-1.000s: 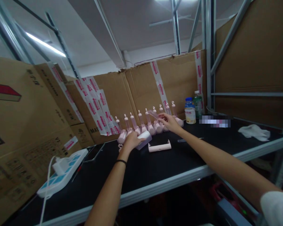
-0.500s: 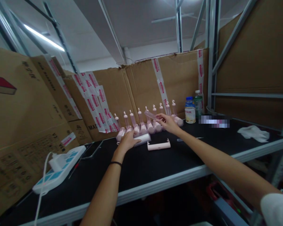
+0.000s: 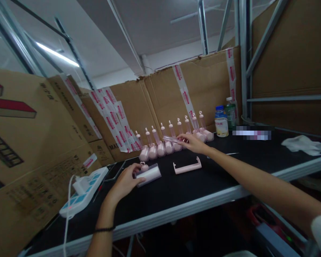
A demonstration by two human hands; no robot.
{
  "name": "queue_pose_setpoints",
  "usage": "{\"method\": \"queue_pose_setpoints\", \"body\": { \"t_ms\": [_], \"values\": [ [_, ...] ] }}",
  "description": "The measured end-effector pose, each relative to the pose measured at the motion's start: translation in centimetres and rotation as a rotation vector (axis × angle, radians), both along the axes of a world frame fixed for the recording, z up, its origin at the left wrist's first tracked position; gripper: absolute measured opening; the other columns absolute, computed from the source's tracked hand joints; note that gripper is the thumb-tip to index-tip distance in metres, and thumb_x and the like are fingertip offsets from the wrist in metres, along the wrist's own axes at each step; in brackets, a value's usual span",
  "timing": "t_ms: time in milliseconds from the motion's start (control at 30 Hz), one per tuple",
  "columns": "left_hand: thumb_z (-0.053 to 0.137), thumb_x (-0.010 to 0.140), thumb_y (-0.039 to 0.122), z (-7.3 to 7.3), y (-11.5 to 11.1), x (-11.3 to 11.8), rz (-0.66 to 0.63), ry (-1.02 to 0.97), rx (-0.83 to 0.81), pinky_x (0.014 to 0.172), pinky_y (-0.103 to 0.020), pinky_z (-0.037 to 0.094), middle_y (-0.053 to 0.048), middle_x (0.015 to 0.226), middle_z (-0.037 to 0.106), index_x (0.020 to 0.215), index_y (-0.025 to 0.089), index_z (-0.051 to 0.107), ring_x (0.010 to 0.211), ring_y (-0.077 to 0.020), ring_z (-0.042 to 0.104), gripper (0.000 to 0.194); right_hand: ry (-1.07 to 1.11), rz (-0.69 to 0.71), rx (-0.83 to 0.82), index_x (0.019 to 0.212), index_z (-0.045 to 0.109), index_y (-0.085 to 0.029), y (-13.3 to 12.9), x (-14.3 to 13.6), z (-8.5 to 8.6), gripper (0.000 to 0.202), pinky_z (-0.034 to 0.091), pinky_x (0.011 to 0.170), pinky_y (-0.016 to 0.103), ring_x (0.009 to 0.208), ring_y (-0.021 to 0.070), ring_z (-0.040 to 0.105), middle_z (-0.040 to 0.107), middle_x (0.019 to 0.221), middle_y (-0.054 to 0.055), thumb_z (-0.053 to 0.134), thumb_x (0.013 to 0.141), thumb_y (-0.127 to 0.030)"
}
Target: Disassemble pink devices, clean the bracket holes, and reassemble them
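My left hand (image 3: 127, 179) is closed around the left end of a white roll in a clear sleeve (image 3: 149, 175), thumb on the near side. A small pink cap with a loop (image 3: 143, 166) sits just behind that roll, beside my fingertips. My right hand (image 3: 191, 143) pinches a clear pinkish tube (image 3: 170, 139), which points left above the black tabletop. Between the hands and nearer me lies a pink U-shaped handle frame (image 3: 187, 168), touched by neither hand. Behind stands a row of several pink rollers (image 3: 160, 148) with clear upright handles and loop caps.
A cardboard wall (image 3: 163, 96) closes off the back. At left lie a white power strip (image 3: 81, 196) and a phone (image 3: 115, 171). A blue-capped jar (image 3: 221, 123), a green bottle (image 3: 230, 116) and a white cloth (image 3: 302, 145) are on the right. A metal edge (image 3: 176, 217) borders the front.
My left hand has drawn the white roll leftward and toward me, away from the row, and the pink cap now shows. My right hand has lowered slightly with the tube, which now lies flatter.
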State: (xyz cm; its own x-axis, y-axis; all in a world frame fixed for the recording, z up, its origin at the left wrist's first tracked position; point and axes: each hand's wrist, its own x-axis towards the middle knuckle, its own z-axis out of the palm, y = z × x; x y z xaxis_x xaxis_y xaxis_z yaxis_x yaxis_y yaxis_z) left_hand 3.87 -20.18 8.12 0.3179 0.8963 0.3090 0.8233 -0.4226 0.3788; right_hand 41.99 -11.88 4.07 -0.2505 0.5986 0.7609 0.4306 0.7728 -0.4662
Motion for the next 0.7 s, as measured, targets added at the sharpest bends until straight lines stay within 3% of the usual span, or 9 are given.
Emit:
{"method": "queue_pose_setpoints", "body": {
  "t_ms": [100, 233, 333, 433, 533, 600, 633, 700],
  "values": [
    [0.077, 0.068, 0.042, 0.2, -1.7, -3.5, 0.074, -0.101, -0.028, 0.098, -0.044, 0.052, -0.009, 0.110, 0.072, 0.115, 0.021, 0.066, 0.109, -0.0306, 0.067, 0.053, -0.050, 0.016, -0.015, 0.115, 0.071, -0.018, -0.3, -0.8, -0.3, 0.031, 0.046, 0.069, 0.030, 0.075, 0.0186, 0.064, 0.074, 0.091, 0.005, 0.063, 0.095, -0.039],
    [0.077, 0.067, 0.047, -0.6, -2.4, -7.1, 0.134, -0.247, 0.004, 0.093, -0.044, 0.055, -0.014, 0.132, 0.066, 0.122, 0.019, 0.063, 0.121, -0.0337, 0.063, 0.063, -0.129, 0.053, -0.038, 0.111, 0.073, -0.018, -0.6, -2.1, -0.5, 0.028, 0.045, 0.067, 0.029, 0.073, 0.0182, 0.063, 0.072, 0.084, 0.004, 0.063, 0.094, -0.038],
    [0.075, 0.070, 0.050, -1.9, -2.1, -8.7, 0.169, -0.286, 0.042, 0.087, -0.042, 0.058, -0.014, 0.138, 0.063, 0.128, 0.020, 0.060, 0.123, -0.0339, 0.063, 0.067, -0.209, 0.080, -0.036, 0.107, 0.074, -0.018, -0.8, -3.3, 0.2, 0.027, 0.043, 0.063, 0.027, 0.070, 0.0174, 0.062, 0.070, 0.079, 0.003, 0.064, 0.093, -0.038],
    [0.071, 0.075, 0.050, -2.8, -2.2, -8.9, 0.169, -0.261, 0.011, 0.091, -0.043, 0.057, -0.013, 0.141, 0.060, 0.133, 0.021, 0.056, 0.124, -0.0332, 0.061, 0.067, -0.265, 0.104, -0.018, 0.101, 0.077, -0.018, -1.1, -4.9, 2.0, 0.024, 0.040, 0.061, 0.026, 0.067, 0.0164, 0.060, 0.070, 0.076, 0.002, 0.065, 0.092, -0.037],
    [0.070, 0.077, 0.041, -2.9, -4.0, -6.3, 0.284, -0.221, 0.142, 0.106, -0.052, 0.050, -0.014, 0.138, 0.061, 0.130, 0.019, 0.057, 0.131, -0.0362, 0.055, 0.059, -0.244, 0.086, -0.012, 0.094, 0.078, -0.017, -1.4, -7.0, 3.5, 0.023, 0.039, 0.061, 0.026, 0.067, 0.0163, 0.061, 0.072, 0.077, 0.003, 0.067, 0.090, -0.036],
    [0.061, 0.085, 0.033, -2.8, -6.4, -2.5, 0.388, -0.200, 0.464, 0.121, -0.055, 0.034, -0.014, 0.142, 0.057, 0.128, 0.021, 0.060, 0.140, -0.0357, 0.046, 0.045, -0.196, 0.054, -0.009, 0.089, 0.077, -0.016, -1.5, -8.4, 3.8, 0.023, 0.039, 0.061, 0.027, 0.068, 0.0168, 0.061, 0.072, 0.078, 0.004, 0.068, 0.089, -0.037],
    [0.054, 0.092, 0.030, -2.8, -7.7, -0.1, 0.349, -0.218, 0.589, 0.123, -0.052, 0.031, -0.012, 0.145, 0.055, 0.131, 0.023, 0.059, 0.142, -0.0323, 0.046, 0.040, -0.169, 0.043, -0.006, 0.087, 0.077, -0.015, -1.6, -9.0, 3.7, 0.024, 0.039, 0.061, 0.027, 0.068, 0.0168, 0.061, 0.072, 0.077, 0.005, 0.068, 0.089, -0.037],
    [0.050, 0.096, 0.028, -3.2, -10.1, 4.9, 0.087, -0.162, 0.604, 0.121, -0.048, 0.036, -0.008, 0.144, 0.057, 0.136, 0.029, 0.057, 0.140, -0.0288, 0.049, 0.040, -0.123, 0.040, -0.003, 0.085, 0.076, -0.015, -1.6, -9.9, 3.0, 0.026, 0.040, 0.063, 0.027, 0.069, 0.0170, 0.060, 0.072, 0.077, 0.005, 0.065, 0.092, -0.038]
  ]
}}
